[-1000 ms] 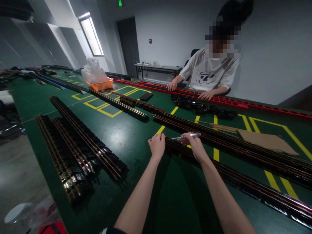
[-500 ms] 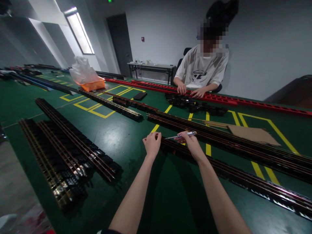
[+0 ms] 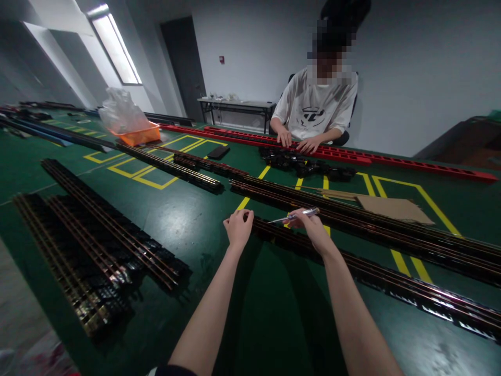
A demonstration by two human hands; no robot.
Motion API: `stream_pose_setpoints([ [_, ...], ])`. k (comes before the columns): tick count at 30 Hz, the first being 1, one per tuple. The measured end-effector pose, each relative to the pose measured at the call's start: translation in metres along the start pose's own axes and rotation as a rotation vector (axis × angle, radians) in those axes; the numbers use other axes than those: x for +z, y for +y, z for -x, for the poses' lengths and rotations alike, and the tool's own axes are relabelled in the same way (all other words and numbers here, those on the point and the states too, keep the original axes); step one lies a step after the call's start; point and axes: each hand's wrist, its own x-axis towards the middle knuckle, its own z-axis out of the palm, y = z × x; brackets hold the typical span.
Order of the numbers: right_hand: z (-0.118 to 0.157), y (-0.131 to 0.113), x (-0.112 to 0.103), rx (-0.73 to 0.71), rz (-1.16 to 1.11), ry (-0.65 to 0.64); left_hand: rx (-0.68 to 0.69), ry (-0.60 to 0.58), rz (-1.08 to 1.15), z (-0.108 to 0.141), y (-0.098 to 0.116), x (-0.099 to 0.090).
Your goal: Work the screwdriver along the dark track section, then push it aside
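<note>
My left hand (image 3: 238, 230) is closed, thumb and fingers pinching the near-left end of a long black strip with copper-coloured bars (image 3: 376, 272). The fingertips cover that end of the strip. In my right hand (image 3: 313, 230) is a screwdriver (image 3: 312, 212) with a clear handle, held between thumb and fingers. Its thin shaft points left towards my left hand, and the tip hovers over or touches the strip; I cannot tell which. Just beyond lies another long black strip with bars (image 3: 270, 194), roughly parallel.
Several similar strips (image 3: 117, 222) lie at the left. An orange basket (image 3: 141, 134) with plastic bags stands behind. Across the green table, a co-worker's hands (image 3: 309, 144) rest near red rails (image 3: 410, 166) and black parts (image 3: 305, 166). Cardboard (image 3: 391, 209) lies at the right.
The whole view has shifted, so things appear slightly further left. The screwdriver tip has drawn a little to the right, away from my left hand. Both grips stay the same.
</note>
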Motion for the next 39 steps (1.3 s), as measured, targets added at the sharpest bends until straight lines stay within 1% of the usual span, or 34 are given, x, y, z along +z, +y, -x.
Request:
stream_pose_setpoints([
  [6, -0.001, 0.001, -0.004, -0.026, 0.013, 0.000, 0.000, -0.011, -0.003, 0.001, 0.000, -0.001],
  [11, -0.002, 0.001, -0.008, -0.011, 0.016, 0.020, 0.003, -0.012, -0.008, 0.001, 0.000, -0.001],
  [22, -0.001, -0.002, -0.005, -0.012, 0.007, 0.028, 0.005, -0.014, -0.008, 0.001, -0.001, -0.001],
  [25, -0.001, -0.001, -0.006, -0.008, -0.007, 0.017, 0.029, -0.004, -0.022, 0.001, -0.001, 0.000],
  [29, 0.000, -0.001, -0.006, -0.008, 0.003, 0.017, 0.142, 0.047, -0.068, 0.003, -0.001, 0.003],
  [31, 0.001, -0.002, -0.005, -0.003, 0.014, 0.022, 0.235, 0.081, -0.108, 0.006, 0.000, 0.004],
  [33, 0.003, -0.004, -0.005, 0.007, 0.020, 0.025, 0.358, 0.093, -0.141, 0.009, 0.003, 0.004],
  [34, 0.003, -0.004, -0.006, 0.009, 0.020, 0.026, 0.428, 0.078, -0.154, 0.011, 0.004, 0.005],
  [36, 0.005, -0.005, -0.008, 0.003, 0.018, 0.029, 0.558, 0.007, -0.171, 0.013, 0.006, 0.005],
  [37, 0.006, -0.006, -0.009, -0.003, 0.018, 0.030, 0.600, -0.034, -0.177, 0.014, 0.007, 0.006],
  [39, 0.008, -0.007, -0.013, -0.010, 0.032, 0.025, 0.628, -0.095, -0.187, 0.015, 0.009, 0.006],
])
